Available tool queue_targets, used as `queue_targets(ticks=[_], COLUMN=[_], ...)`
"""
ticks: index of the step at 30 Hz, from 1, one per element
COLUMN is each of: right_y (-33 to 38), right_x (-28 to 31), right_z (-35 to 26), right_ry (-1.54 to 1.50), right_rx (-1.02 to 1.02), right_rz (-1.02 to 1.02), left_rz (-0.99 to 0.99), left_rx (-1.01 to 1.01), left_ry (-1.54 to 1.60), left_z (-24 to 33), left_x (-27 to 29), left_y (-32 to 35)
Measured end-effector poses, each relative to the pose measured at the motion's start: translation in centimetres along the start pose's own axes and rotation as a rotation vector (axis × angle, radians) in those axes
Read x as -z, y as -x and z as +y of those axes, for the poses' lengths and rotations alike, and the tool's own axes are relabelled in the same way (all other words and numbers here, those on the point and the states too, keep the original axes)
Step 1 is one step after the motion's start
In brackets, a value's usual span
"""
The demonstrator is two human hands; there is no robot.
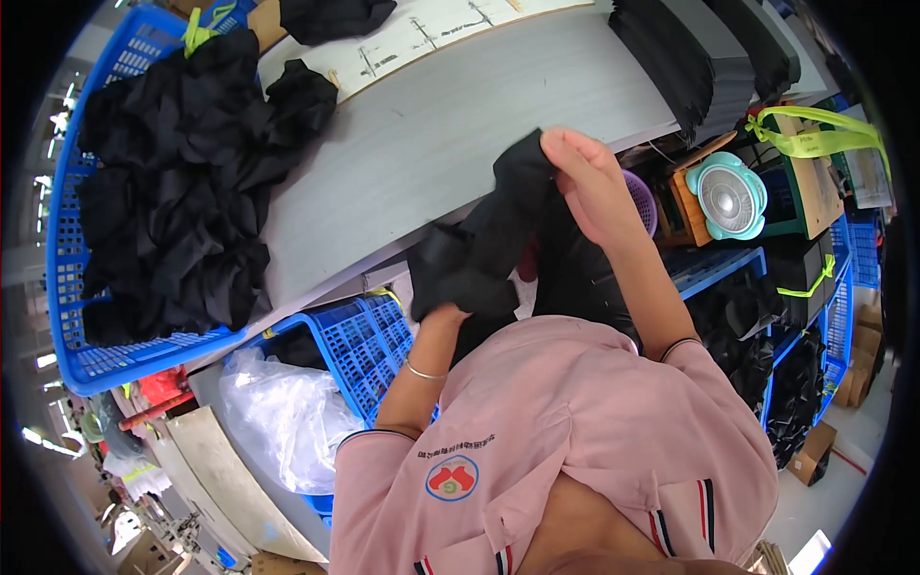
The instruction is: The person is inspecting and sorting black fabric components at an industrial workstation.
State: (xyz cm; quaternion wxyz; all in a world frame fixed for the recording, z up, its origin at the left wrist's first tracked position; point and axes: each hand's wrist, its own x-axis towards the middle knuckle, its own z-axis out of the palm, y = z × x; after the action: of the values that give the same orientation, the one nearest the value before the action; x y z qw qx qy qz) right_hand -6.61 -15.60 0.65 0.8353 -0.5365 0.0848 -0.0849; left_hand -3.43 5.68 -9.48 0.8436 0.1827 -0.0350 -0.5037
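Both my hands hold one black garment [484, 244] up in front of my chest, over the near edge of a grey table [431, 134]. My right hand [586, 182] pinches the garment's top edge, fingers closed on the cloth. My left hand [443, 314] grips the lower part; the fabric hides most of it, and only the wrist with a thin bracelet shows. A blue plastic basket [67, 278] heaped with more black garments [177, 192] sits on the table to my left.
Stacks of flat black pieces [695, 57] lie at the table's far right. A long white paper pattern [422, 38] lies at the back. A small teal fan [728, 196], a purple basket [640, 203], a blue crate [359, 335] and a clear plastic bag [278, 412] stand around me.
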Motion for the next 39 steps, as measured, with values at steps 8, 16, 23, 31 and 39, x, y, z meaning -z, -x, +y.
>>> queue_targets(ticks=[8, 16, 23, 31, 39], right_y=[0.6, 2.0, 1.4, 2.5, 2.9], right_x=[-0.1, -0.2, 0.2, 2.6, 4.0], right_z=[-0.1, 2.3, 3.4, 3.7, 2.2], right_ry=[0.241, 0.751, 0.79, 0.292, -0.231], right_rx=[0.164, 0.276, -0.078, -0.406, -0.034], right_rz=[-0.044, 0.092, 0.136, -0.249, -0.197], left_rz=[0.009, 0.018, 0.022, 0.021, -0.008], left_rx=[-0.061, -0.04, -0.044, -0.067, -0.212], left_ry=[0.015, 0.03, 0.043, 0.029, -0.341], left_z=[0.4, -0.3, -0.7, -0.8, 5.1], left_x=[0.0, -0.4, -0.3, 0.5, 5.7], left_y=[-1.8, -1.2, -1.2, -1.7, -1.7])
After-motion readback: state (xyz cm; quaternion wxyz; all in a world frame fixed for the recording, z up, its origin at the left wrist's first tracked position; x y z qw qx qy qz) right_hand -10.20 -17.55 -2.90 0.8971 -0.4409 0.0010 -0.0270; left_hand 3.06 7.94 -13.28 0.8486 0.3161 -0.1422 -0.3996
